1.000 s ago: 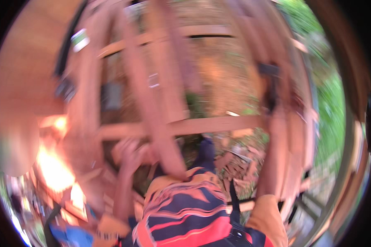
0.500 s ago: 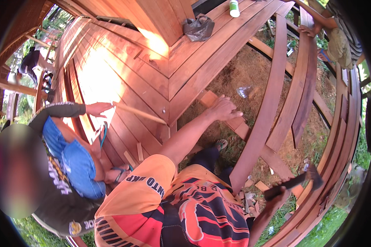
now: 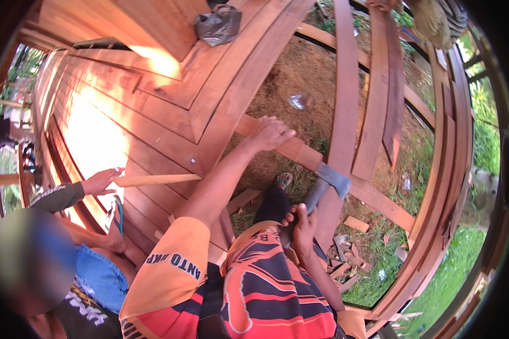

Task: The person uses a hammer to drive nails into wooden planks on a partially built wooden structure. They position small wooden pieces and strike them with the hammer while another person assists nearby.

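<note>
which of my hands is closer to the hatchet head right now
Right. Your right hand grips the handle just below the hatchet head. Your left hand rests on the wooden beam, further up and to the left.

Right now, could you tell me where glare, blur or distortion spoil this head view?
Head view: sun glare whites out the plank floor at left; fisheye bends the beams near the right rim; a co-worker's face is blurred; the left hand and the right hand gripping the hatchet are sharp.

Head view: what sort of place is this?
Probably an outdoor timber building site: a reddish plank floor laid over open joists, bare soil and grass below, and the right hand gripping a hatchet.
</note>
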A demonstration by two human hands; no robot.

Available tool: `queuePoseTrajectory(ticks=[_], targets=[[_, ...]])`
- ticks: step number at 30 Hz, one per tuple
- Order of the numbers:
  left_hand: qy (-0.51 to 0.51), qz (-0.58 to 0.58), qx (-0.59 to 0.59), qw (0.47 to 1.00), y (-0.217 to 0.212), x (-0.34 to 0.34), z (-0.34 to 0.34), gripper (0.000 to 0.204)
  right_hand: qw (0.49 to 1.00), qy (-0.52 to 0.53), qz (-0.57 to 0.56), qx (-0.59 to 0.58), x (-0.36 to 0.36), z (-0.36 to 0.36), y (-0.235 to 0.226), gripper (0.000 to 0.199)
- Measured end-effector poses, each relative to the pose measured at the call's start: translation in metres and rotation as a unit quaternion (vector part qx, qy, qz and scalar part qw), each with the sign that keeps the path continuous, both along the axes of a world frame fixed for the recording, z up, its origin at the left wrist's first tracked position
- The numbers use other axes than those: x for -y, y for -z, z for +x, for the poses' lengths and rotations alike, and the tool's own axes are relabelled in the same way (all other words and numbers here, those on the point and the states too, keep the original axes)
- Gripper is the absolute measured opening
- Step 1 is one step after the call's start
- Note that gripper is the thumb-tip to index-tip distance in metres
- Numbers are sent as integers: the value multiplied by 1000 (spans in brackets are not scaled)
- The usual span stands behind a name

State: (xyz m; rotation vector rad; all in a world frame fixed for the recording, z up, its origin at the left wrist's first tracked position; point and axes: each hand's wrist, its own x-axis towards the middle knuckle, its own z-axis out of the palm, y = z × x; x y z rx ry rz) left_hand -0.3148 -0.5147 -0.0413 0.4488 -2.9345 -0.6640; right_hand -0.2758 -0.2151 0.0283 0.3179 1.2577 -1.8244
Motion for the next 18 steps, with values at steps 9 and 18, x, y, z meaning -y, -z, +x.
queuePoseTrajectory(ticks=[9,18], targets=[[3,-4,-1,1000,-7,-2,2,51,999,-31,-18,-22,47,2,15,22],[6,-1,3,1000,1,-1,0,52,991,-80,49,-100,21,-20,3,20]])
